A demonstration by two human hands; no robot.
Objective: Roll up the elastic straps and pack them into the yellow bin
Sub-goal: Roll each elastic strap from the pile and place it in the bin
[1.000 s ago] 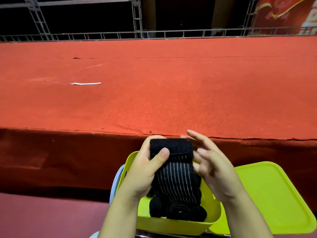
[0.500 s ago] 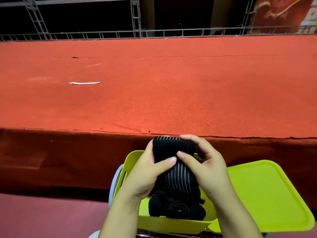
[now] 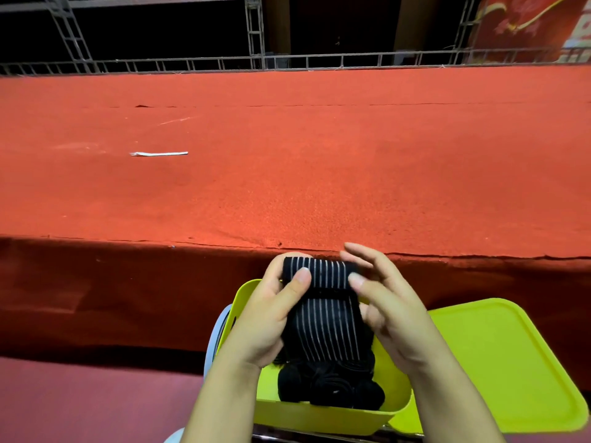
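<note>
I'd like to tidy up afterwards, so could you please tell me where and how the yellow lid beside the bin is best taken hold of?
Take the yellow lid by its raised rim on the right edge, coming from the right. It lies flat with its left edge tucked against the bin, and both hands, left and right, are busy with the strap there; the right side is free.

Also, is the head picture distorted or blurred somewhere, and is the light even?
Head view: the wide lens bends the red carpeted edge and the far metal railing; light is even on the carpet, dark behind; the striped strap is sharp, the black rolls in the yellow bin lose detail.
</note>
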